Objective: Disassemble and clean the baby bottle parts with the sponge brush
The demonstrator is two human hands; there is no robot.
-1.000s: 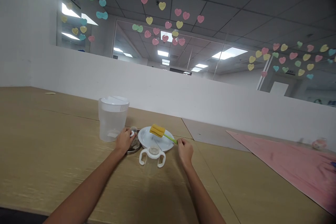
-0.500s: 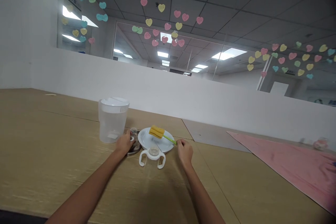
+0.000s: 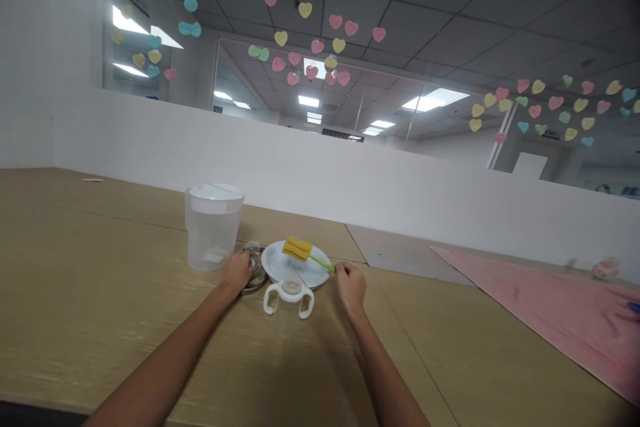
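Note:
My right hand (image 3: 351,285) is closed on the green handle of a sponge brush (image 3: 299,249). Its yellow sponge head is above a white plate (image 3: 273,265). My left hand (image 3: 237,271) has its fingers closed at a small clear domed bottle cap (image 3: 253,249), over a round metal dish (image 3: 255,287); the fingertips are partly hidden. A clear baby bottle (image 3: 291,288) with a white two-handled collar stands upright in front of the plate, between my hands, touching neither.
Left of the plate stands a translucent lidded pitcher (image 3: 213,230). On the right a pink mat (image 3: 540,300) covers part of the wooden table (image 3: 125,293), with a small pinkish jar (image 3: 605,269) at its far edge. A white wall (image 3: 300,180) runs behind.
The view has shifted slightly. Both hands keep the same places, the right on the sponge brush and the left at the metal dish.

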